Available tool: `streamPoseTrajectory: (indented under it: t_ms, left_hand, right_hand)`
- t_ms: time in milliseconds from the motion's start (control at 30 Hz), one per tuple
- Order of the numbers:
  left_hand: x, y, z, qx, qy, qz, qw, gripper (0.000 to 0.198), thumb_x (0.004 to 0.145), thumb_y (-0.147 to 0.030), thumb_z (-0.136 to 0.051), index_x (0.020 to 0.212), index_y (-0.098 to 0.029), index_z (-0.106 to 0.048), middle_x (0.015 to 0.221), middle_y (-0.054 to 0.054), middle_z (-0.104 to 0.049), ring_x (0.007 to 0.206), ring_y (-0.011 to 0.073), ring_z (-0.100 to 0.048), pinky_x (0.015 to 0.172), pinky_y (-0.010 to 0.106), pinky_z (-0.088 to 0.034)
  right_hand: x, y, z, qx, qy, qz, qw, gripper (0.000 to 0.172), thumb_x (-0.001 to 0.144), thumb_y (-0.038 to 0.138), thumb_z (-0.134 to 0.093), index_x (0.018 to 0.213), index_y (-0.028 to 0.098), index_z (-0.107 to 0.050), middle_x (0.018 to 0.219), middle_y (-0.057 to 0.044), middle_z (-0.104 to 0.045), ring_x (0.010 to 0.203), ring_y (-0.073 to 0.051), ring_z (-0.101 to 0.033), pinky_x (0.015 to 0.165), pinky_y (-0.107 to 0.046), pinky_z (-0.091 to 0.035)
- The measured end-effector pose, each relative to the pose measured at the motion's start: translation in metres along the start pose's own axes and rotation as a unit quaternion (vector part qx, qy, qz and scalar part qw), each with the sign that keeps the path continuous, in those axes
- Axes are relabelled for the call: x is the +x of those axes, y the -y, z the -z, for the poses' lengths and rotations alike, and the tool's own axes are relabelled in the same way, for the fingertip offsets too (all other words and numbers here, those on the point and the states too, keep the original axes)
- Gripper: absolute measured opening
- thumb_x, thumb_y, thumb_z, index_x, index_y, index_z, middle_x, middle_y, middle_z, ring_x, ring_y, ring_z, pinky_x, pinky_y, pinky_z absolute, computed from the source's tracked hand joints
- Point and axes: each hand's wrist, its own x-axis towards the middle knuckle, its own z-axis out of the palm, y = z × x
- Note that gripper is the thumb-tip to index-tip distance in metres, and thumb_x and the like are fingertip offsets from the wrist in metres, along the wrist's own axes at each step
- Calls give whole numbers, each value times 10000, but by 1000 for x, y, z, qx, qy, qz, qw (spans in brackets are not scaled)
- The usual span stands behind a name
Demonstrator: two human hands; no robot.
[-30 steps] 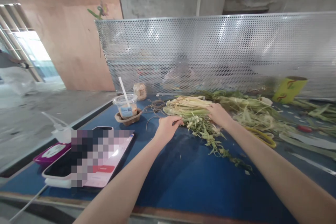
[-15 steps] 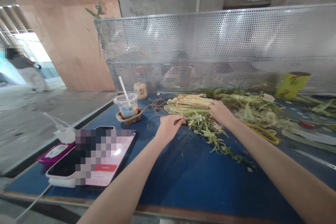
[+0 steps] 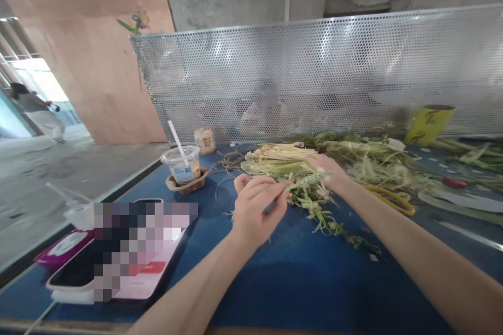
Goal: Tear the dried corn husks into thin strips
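My left hand (image 3: 261, 207) pinches the near end of a green plaited strand (image 3: 304, 184) of what looks like corn husk, raised a little off the table. Across from it, my right hand (image 3: 328, 170) has its fingers bent over the ends of a bundle of pale husk strips (image 3: 279, 152). The strand's far end overlaps this hand, and what its fingers grip is hidden. Below the hands a knotted green plait (image 3: 314, 209) trails to the right over the blue table (image 3: 251, 293).
A lidded drink cup (image 3: 184, 167) with a straw, phones (image 3: 145, 277) and a purple box (image 3: 65, 248) stand left. Loose husks (image 3: 365, 157), a yellow ring (image 3: 389, 199) and a yellow tube (image 3: 430, 124) lie right. A perforated metal screen (image 3: 236, 73) closes the back.
My left hand has risen and come nearer, lifting the plaited strand. My right hand has shifted only slightly. The whole view has swung a little to the right.
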Motion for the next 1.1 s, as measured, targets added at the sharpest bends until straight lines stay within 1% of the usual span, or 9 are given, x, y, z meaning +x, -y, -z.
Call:
streamPoseTrajectory:
  t_ms: [67,133,367,500,567,700,800,900,1100]
  left_hand:
    - [-1,-9,1,-19,-13,-44,999,210,713,-86,-550,865,-210,-626,579,-51,-668,632,119,-584,715,339,-320]
    - [-1,-13,0,-30,-15,-62,998,260,686,-45,-554,878,-209,-616,554,-67,-661,606,114,-573,696,339,-324]
    - [2,-15,-2,-32,-25,-56,998,239,671,-29,-546,827,-195,-618,509,-69,-647,556,110,-561,646,339,-333]
    - [3,-18,-1,-24,-27,-52,998,256,663,-18,-541,816,-208,-617,510,-80,-649,562,110,-571,654,341,-331]
    - [4,-19,0,-21,-32,-52,998,258,665,-16,-538,816,-210,-618,506,-81,-648,559,108,-571,663,344,-324]
    - [4,-19,0,-19,-35,-54,998,264,666,-15,-536,821,-213,-619,491,-82,-641,556,109,-570,651,341,-314]
    - [4,-18,0,-17,-37,-59,997,253,663,-20,-545,809,-212,-619,495,-82,-642,554,112,-572,654,343,-314]
    - [4,-18,0,-21,-31,-62,997,270,658,-14,-546,823,-214,-619,514,-76,-651,564,118,-579,634,335,-314]
    - [5,-17,1,-25,-27,-55,998,282,669,-8,-537,839,-214,-627,514,-65,-651,569,126,-578,620,334,-311]
  right_hand:
    - [0,-1,1,-9,8,0,1000,363,764,83,-403,1098,160,-520,1086,-99,-567,973,-222,-491,791,-315,-379]
    - [0,-2,0,-19,14,-5,1000,360,754,99,-439,1100,158,-520,1054,-102,-579,953,-227,-497,771,-313,-383]
    - [0,-4,-1,-26,20,-14,999,241,756,137,-470,976,151,-567,1035,-120,-547,947,-237,-485,757,-309,-369]
    - [1,-5,-2,-20,20,-13,1000,206,745,111,-461,929,145,-547,941,-87,-590,832,-200,-526,708,-295,-371]
    - [1,-5,-3,-20,15,-16,1000,207,741,114,-466,931,142,-542,900,-81,-603,801,-203,-531,682,-299,-371]
    - [0,-5,-2,-27,-17,-17,999,273,748,118,-455,1010,133,-533,985,-121,-567,909,-250,-494,719,-333,-365]
    - [0,-6,2,-27,-50,-15,998,261,793,140,-395,1001,132,-553,996,-145,-535,941,-267,-471,748,-355,-358]
    - [1,-9,2,-17,-79,-12,997,236,806,159,-385,957,126,-563,978,-141,-541,916,-244,-491,757,-335,-362]
    - [6,-12,-6,10,-120,1,993,201,798,120,-382,906,118,-552,867,-106,-615,802,-213,-556,726,-309,-386]
